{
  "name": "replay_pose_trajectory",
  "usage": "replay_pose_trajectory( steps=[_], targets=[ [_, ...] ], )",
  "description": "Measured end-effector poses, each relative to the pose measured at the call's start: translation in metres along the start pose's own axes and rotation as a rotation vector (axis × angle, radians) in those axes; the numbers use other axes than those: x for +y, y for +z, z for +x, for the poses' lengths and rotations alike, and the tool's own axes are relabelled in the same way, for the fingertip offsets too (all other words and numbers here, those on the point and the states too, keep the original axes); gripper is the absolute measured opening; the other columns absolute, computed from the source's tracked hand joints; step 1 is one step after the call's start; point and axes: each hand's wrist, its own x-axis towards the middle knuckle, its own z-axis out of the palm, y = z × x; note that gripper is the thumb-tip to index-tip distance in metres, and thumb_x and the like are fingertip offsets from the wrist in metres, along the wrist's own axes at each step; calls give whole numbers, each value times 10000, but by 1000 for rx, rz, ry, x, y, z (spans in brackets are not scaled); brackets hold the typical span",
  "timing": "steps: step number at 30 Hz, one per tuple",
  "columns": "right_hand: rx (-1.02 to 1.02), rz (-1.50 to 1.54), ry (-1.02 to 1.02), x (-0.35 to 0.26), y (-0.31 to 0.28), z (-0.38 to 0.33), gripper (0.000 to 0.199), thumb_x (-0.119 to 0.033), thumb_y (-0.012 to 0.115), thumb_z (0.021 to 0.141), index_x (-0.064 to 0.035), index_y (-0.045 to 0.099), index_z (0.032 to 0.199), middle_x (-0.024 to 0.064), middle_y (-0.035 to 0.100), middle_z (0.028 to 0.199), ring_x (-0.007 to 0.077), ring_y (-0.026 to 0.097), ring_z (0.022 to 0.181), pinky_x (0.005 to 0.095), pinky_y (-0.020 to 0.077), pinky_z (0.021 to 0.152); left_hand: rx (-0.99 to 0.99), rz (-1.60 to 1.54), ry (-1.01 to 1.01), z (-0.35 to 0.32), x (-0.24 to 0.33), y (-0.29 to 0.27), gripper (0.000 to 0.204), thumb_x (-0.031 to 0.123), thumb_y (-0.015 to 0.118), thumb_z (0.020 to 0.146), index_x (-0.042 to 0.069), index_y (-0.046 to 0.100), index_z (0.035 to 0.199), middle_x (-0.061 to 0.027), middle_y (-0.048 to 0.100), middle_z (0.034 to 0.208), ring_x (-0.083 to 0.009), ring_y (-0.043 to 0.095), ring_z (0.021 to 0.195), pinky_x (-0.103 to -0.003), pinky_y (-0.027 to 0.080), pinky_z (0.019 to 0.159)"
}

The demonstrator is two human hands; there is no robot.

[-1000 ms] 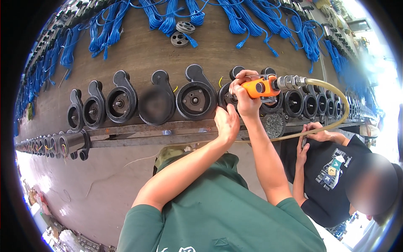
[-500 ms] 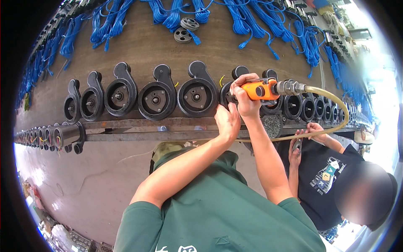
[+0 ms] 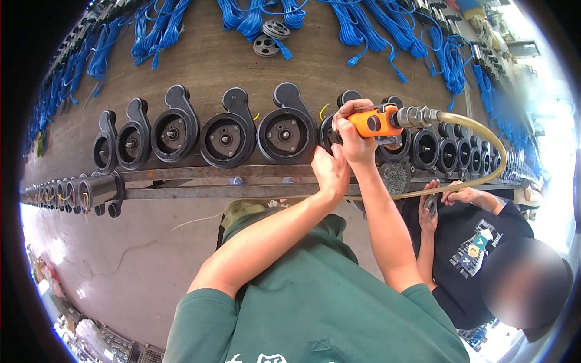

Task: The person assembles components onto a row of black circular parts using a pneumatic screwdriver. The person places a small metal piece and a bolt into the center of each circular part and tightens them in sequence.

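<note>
In my right hand (image 3: 358, 138) is an orange air-powered tool (image 3: 370, 123), my fingers wrapped round its body. Metal fittings (image 3: 417, 116) at its right end join it to a pale hose (image 3: 493, 145). Its working end points left and is hidden behind my hand. My left hand (image 3: 330, 172) is bunched at the lower rim of a black round motor housing (image 3: 325, 133); whatever its fingertips pinch is hidden. That housing is partly covered by my hands. To the left stands another housing (image 3: 286, 134), upright, with a shaft in its middle.
More black housings (image 3: 227, 138) line the bench (image 3: 200, 72) edge on both sides. Coiled blue cables (image 3: 357, 30) and two metal pulley-like discs (image 3: 266, 46) lie farther back. A grey rough pad (image 3: 395, 177) hangs at the edge. At right, a co-worker (image 3: 478, 248) holds a small metal part.
My hands and the tool have barely moved against the housing. The whole view has shifted slightly. The co-worker's hands have moved a little.
</note>
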Motion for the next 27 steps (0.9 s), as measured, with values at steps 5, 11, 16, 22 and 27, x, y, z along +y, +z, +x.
replay_pose_trajectory(
  steps=[5, 11, 16, 22, 27],
  targets=[
    [33, -76, -52, 3, 1, 4, 202, 23, 563, 831, -16, 516, 1023, 55, 574, 795, 123, 572, 702, 275, 498, 675, -29, -19, -24, -1, 9, -2, 394, 227, 593, 906, -122, 561, 1086, -309, 668, 962, -364, 669, 882, -449, 512, 829],
    [79, -215, -53, -31, 8, 5, 151, -38, 558, 808, 53, 585, 925, 97, 607, 809, 127, 579, 675, 270, 501, 649, -17, 73, -42, 4, 5, 0, 411, 249, 553, 913, -121, 571, 1091, -341, 657, 995, -442, 664, 941, -472, 499, 876],
    [208, -43, -81, -45, -19, -19, 304, 2, 514, 776, 58, 511, 1075, 67, 529, 720, 137, 522, 594, 295, 493, 619, -25, 150, 8, 7, 0, 0, 402, 242, 534, 923, -130, 588, 1067, -367, 644, 1020, -481, 642, 987, -473, 483, 913],
    [269, 24, -74, -32, -35, -37, 283, 3, 513, 788, 32, 514, 1069, 59, 523, 721, 130, 507, 588, 299, 485, 612, -27, 155, 36, 5, -1, -2, 399, 241, 520, 935, -134, 592, 1051, -372, 642, 1008, -487, 636, 986, -480, 481, 899],
    [246, 6, -82, -31, -34, -39, 266, 1, 519, 804, 26, 515, 1069, 49, 528, 722, 129, 516, 607, 299, 489, 619, -20, 166, 48, 5, -4, -2, 407, 246, 521, 931, -134, 587, 1058, -369, 643, 1006, -481, 636, 982, -477, 479, 894]
  ],
)
